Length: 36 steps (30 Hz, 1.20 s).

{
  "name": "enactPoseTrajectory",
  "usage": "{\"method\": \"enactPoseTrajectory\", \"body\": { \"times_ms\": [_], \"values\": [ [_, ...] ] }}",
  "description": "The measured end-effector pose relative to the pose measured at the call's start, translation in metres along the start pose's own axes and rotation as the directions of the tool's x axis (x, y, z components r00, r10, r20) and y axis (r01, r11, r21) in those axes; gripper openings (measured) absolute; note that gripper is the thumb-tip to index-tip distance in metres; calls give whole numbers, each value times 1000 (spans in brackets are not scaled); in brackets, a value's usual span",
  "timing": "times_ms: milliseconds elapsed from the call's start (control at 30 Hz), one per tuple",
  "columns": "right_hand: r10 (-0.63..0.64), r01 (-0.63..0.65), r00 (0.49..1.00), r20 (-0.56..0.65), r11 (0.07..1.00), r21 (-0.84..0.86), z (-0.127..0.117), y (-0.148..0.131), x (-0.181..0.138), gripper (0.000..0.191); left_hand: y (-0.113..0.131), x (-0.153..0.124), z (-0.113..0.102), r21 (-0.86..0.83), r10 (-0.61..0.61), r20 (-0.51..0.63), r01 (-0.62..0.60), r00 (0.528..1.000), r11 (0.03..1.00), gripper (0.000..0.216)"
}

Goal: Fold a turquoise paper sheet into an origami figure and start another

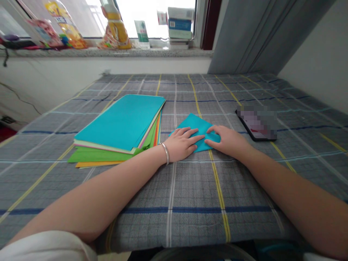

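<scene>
A small piece of blue paper (193, 122), apparently folded, lies flat on the checked tablecloth in front of me. My left hand (183, 143), with a silver bangle at the wrist, rests on its left part, palm down and fingers spread. On the right side, my right hand (227, 139) touches the paper with thumb and fingertips, the fingers curved and apart. Both hands cover parts of the sheet, so its lower edges are partly hidden. Left of my hands lies a stack of coloured paper (122, 121), blue on top with green, orange and other sheets below.
A phone (255, 125) with a blurred screen lies to the right on the checked tablecloth (195, 192). Behind the table, a windowsill (152, 53) holds a yellow bottle (118, 30), a tube (141, 30), boxes (179, 25) and packets. A grey curtain (252, 36) hangs at the back right.
</scene>
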State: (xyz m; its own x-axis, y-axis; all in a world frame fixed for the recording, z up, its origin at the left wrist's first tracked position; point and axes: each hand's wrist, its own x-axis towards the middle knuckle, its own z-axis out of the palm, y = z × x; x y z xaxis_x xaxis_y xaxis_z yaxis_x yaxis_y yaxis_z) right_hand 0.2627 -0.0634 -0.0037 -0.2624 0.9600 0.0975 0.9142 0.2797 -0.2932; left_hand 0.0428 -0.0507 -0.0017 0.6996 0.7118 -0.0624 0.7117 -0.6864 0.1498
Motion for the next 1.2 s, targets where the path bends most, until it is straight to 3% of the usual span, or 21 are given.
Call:
{"method": "enactPoseTrajectory", "body": {
  "times_ms": [133, 233, 433, 600, 700, 800, 900, 967, 1200],
  "values": [
    [69, -69, 998, -10, 997, -15, 2, 1, 1, 42, -11, -2, -8, -95, 28, 45, -24, 999, 995, 57],
    [72, -72, 997, -2, 997, -29, 2, 2, 1, 41, -13, -1, -8, -139, 6, 16, -3, 1000, 990, 53],
    [70, -70, 998, 1, 997, -32, 3, 2, 1, 38, -7, -2, 1, -88, 29, -100, -38, 995, 995, 49],
    [102, -103, 995, -11, 994, -25, 4, 1, 2, 38, -7, -3, 2, -85, 65, -74, -71, 995, 994, 49],
    [143, -142, 989, -26, 990, 21, 3, 3, 3, 42, -8, -2, 2, -79, 64, -56, -69, 996, 995, 50],
    [154, -147, 988, -30, 974, 171, -1, 9, 3, 48, -9, -2, 2, -72, 69, -47, -72, 996, 995, 52],
    [20, -48, 996, 86, 943, 330, -10, 15, 2, 39, -10, -2, 1, -64, 85, -33, -87, 996, 994, 57],
    [-99, 28, 974, 206, 945, 326, -17, 16, 0, 29, -11, -3, 0, -54, 94, -26, -95, 995, 994, 61],
    [-72, 8, 959, 273, 974, 226, -25, 13, -1, 30, -12, -3, -5, -76, 92, 37, -89, 995, 993, 69]
  ]
}}
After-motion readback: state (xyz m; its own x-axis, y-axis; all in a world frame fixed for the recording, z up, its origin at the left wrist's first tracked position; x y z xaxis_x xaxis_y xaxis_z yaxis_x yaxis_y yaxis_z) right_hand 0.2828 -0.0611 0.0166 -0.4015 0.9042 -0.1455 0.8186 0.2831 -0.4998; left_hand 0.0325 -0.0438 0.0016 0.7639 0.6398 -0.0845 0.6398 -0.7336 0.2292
